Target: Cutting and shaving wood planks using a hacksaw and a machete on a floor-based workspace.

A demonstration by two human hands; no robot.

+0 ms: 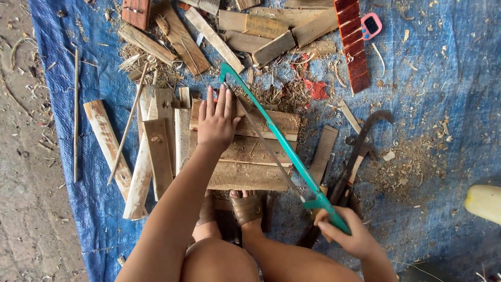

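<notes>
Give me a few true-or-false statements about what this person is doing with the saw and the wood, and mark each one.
1. The right hand grips the handle of a green-framed saw. True.
2. The left hand is lifting a hammer. False: it lies flat, fingers spread, on the wooden boards.
3. The work sits on a blue tarp. True.
4. The saw lies far from the boards, on bare ground. False: its frame and blade cross over the boards by the left hand.
5. A foot in a brown sandal is at the near edge of the boards. True.
6. The tarp is swept clean. False: wood shavings and offcuts are scattered on it.
</notes>
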